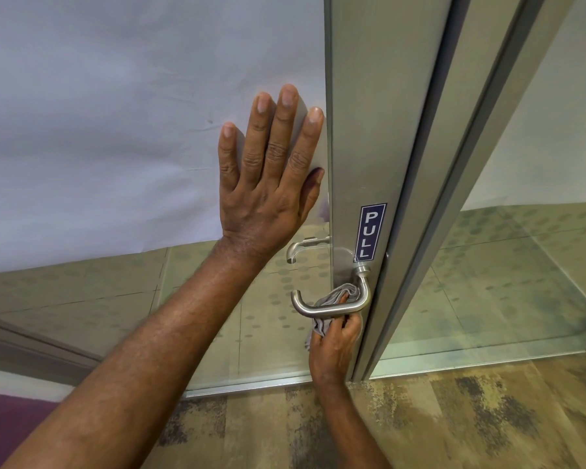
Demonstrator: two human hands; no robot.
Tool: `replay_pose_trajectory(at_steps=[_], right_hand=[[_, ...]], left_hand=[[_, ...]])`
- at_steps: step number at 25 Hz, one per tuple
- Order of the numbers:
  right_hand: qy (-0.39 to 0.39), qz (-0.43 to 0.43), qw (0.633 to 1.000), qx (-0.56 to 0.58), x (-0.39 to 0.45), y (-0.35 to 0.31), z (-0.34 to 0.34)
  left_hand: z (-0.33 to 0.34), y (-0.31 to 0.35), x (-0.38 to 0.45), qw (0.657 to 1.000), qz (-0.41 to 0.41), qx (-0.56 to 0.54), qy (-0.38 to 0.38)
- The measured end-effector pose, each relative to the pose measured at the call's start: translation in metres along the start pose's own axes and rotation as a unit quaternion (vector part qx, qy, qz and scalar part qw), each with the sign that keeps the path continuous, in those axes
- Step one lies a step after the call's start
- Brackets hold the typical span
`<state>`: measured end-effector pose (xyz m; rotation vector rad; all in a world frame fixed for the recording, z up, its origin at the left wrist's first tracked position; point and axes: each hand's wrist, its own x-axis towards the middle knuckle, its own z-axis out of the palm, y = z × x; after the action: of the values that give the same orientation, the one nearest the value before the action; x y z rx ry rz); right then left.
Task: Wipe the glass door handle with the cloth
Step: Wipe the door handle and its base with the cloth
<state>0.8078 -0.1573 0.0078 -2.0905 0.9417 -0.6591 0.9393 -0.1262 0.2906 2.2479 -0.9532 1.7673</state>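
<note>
Steel lever handle [332, 308] on door frame, below PULL sticker [369, 231]. Right hand [335, 346] under it, fingers clenched on grey cloth [332, 296] against the bar. Left hand [268, 184] flat on glass [115, 130], fingers spread, arm extended.

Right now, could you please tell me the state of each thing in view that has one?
Left hand: open, flat against the frosted glass panel.
Right hand: shut on the cloth.
Cloth: grey, bunched, pressed behind the handle bar.
Door handle: level, not pressed down.
PULL sticker: stuck upright on the door frame.
Far-side handle: seen through the glass, untouched.
</note>
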Motion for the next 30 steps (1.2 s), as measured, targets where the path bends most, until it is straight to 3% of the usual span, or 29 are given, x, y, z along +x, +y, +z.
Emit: replay_pose_trajectory(at_steps=[6,9,12,15,19,25,30], right_hand=[[-0.013,-0.046,0.999,0.01,-0.004,0.005,-0.004],[-0.06,-0.08,0.994,0.05,0.011,-0.009,-0.013],[-0.023,-0.108,0.993,0.036,0.022,-0.023,-0.02],[0.017,-0.082,0.996,0.034,0.026,-0.024,-0.015],[-0.002,0.021,0.994,0.103,0.014,-0.017,-0.009],[-0.024,0.015,0.998,0.062,-0.004,-0.006,-0.001],[-0.017,0.044,0.99,0.137,0.007,-0.025,-0.004]], left_hand=[[-0.001,0.001,-0.001,1.0,-0.002,0.002,0.001],[-0.001,0.001,-0.001,1.0,0.012,0.009,0.006],[-0.002,0.002,-0.001,1.0,0.022,0.007,0.005],[-0.002,0.001,-0.001,1.0,0.023,0.011,0.006],[-0.001,0.001,0.0,1.0,0.022,0.006,0.003],[0.0,0.001,0.0,1.0,0.023,-0.002,0.002],[0.0,0.0,-0.001,1.0,0.02,0.0,0.007]])
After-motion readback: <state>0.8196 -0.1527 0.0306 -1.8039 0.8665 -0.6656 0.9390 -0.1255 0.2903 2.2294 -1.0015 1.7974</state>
